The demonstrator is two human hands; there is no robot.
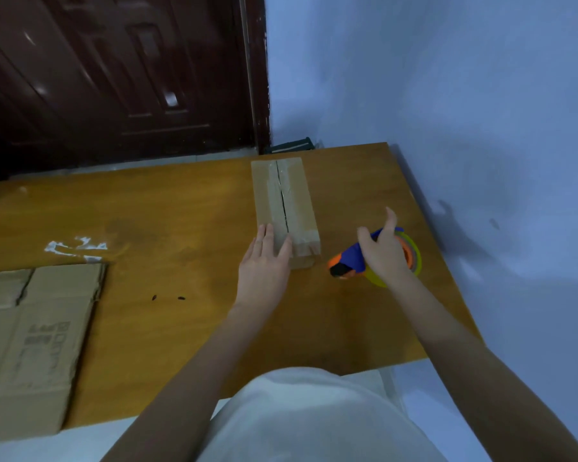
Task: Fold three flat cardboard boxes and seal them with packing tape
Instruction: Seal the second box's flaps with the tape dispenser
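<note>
A small folded cardboard box (286, 201) lies on the wooden table (167, 211), its top flaps closed with clear tape along a dark centre seam. My left hand (264, 265) rests flat on the box's near end, fingers straight. To the right of the box, my right hand (386, 251) holds a blue and orange tape dispenser (351, 260) with a yellowish tape roll, index finger lifted. The dispenser stands on the table, apart from the box. Flat cardboard boxes (37, 335) lie stacked at the table's left near corner.
A blue wall runs close along the table's right edge. A dark wooden door (114, 71) stands beyond the far edge. White tape scraps (77, 248) stick to the table left of centre, with two small dark specks nearby.
</note>
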